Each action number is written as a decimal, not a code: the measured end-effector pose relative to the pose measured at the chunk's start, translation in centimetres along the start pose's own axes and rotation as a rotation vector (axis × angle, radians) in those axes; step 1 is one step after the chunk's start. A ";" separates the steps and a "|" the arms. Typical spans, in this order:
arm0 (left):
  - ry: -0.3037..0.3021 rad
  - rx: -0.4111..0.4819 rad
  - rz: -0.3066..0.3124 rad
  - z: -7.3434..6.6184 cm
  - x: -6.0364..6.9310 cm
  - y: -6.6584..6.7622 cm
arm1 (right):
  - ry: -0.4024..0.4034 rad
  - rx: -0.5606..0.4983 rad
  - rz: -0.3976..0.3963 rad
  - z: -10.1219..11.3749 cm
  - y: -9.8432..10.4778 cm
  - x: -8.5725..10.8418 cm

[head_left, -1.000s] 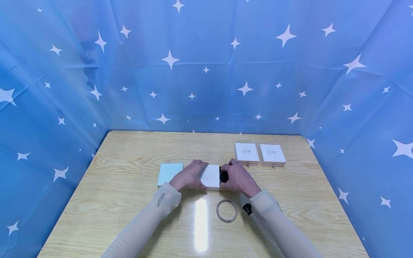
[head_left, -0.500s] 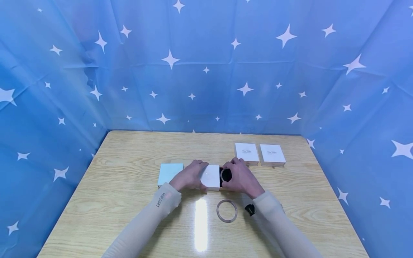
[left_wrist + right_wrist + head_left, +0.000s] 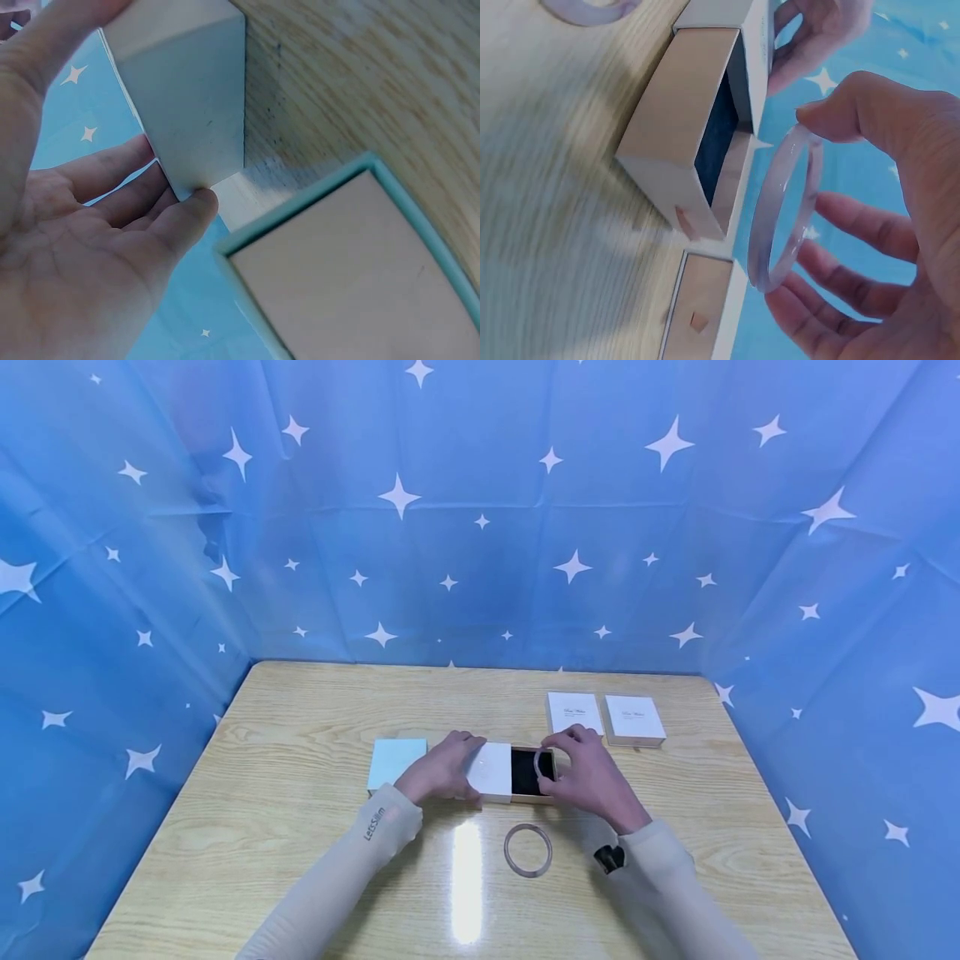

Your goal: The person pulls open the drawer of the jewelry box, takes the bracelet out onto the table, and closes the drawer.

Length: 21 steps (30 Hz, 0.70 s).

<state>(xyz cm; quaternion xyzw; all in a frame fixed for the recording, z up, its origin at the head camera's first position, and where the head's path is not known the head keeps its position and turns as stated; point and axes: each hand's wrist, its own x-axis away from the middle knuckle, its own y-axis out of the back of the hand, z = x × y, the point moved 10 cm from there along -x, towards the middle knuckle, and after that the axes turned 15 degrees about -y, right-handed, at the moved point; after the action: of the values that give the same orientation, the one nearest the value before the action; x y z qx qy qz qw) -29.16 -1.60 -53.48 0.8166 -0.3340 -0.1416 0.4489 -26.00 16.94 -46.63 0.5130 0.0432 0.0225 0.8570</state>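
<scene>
A white slide-out box (image 3: pixel 491 768) lies mid-table, its drawer (image 3: pixel 676 97) pulled out to the right and showing a black lining. My left hand (image 3: pixel 442 767) grips the white sleeve from the left, thumb and fingers on opposite sides. Between the thumb and fingers of my right hand (image 3: pixel 594 774) is a pale, translucent bangle (image 3: pixel 769 199), tilted on edge above the drawer. In the right wrist view the bangle is apart from the box. A second bangle (image 3: pixel 507 852) lies flat on the table in front of the box.
A light teal box (image 3: pixel 395 758) stands left of the white one, beside my left wrist. Two white boxes with printed lids, a left one (image 3: pixel 572 708) and a right one (image 3: pixel 634 718), stand at the back right. A blue starry curtain (image 3: pixel 480 585) surrounds the wooden table (image 3: pixel 315 710).
My right hand has moved right and lifted the bangle from the drawer's lining, uncovering more of the black interior. My left hand stays on the box.
</scene>
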 end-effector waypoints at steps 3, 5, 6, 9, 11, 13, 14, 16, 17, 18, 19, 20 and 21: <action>0.000 0.001 -0.003 0.0 0.0 0.0 | -0.015 -0.005 0.004 -0.6 0.4 0.6; 0.000 0.004 -0.004 0.0 0.0 0.0 | -0.026 -0.006 0.008 -1.0 0.6 1.2; 0.000 0.007 -0.004 0.0 0.1 0.0 | -0.028 -0.005 0.008 -1.2 0.7 1.5; -0.002 0.007 0.001 -0.1 0.0 -0.1 | -0.031 0.000 0.006 -1.8 0.8 2.5; -0.003 0.006 0.003 -0.1 0.0 -0.1 | -0.028 0.008 0.004 -2.2 0.9 3.1; -0.003 0.007 0.002 -0.1 0.0 -0.1 | -0.024 0.023 -0.001 -2.6 0.9 3.8; -0.002 0.010 0.000 -0.1 0.0 -0.1 | -0.021 0.027 -0.001 -2.7 0.9 4.1; 0.000 0.014 -0.002 -0.1 0.1 0.0 | -0.020 0.043 0.000 -3.1 0.8 4.7; 0.000 0.016 -0.002 -0.1 0.1 0.0 | -0.021 0.048 0.003 -3.3 0.8 5.0; 0.000 0.018 -0.002 -0.1 0.1 0.0 | -0.020 0.053 0.007 -3.5 0.7 5.3; 0.000 0.021 -0.002 0.0 0.1 0.0 | -0.017 0.056 0.013 -3.7 0.7 5.6; 0.000 0.021 -0.002 0.0 0.1 0.0 | -0.018 0.060 0.020 -3.8 0.6 5.9; 0.001 0.021 -0.001 0.0 0.1 -0.1 | -0.017 0.065 0.030 -4.0 0.4 6.2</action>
<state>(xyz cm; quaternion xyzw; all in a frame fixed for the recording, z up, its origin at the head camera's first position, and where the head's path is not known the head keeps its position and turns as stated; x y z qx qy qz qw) -29.08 -1.63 -53.53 0.8215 -0.3352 -0.1379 0.4403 -20.23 21.17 -48.43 0.5413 0.0291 0.0298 0.8398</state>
